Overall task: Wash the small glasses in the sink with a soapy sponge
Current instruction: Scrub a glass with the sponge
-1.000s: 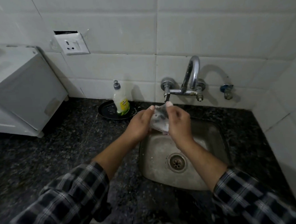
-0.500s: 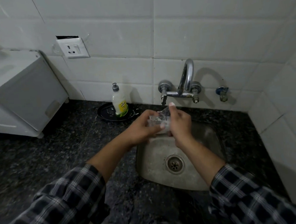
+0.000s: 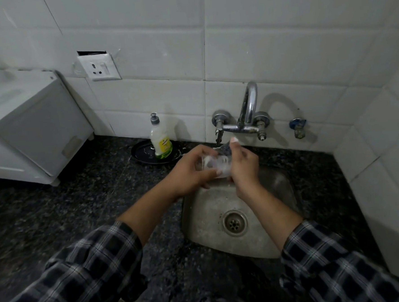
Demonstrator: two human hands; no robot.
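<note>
- Centre: left hand (image 3: pixel 190 172) grips small glass (image 3: pixel 214 165); right hand (image 3: pixel 244 169) pinches sponge (image 3: pixel 224 149) against it, above steel sink (image 3: pixel 205 220).
- Dark speckled countertop (image 3: pixel 57 218); white tiled wall (image 3: pixel 280 40) carries tap (image 3: pixel 247 115) and, upper left, socket (image 3: pixel 100 68).

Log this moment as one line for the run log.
step: scrubbing glass | left hand: holds small clear glass over square stainless steel sink | right hand: grips dark blue-grey sponge against glass

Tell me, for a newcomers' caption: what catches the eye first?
The left hand grips a small clear soapy glass while the right hand holds a dark sponge against it, above the square steel sink. Behind stands a curved chrome tap; leftward, a yellow soap bottle on a black plate.
</note>
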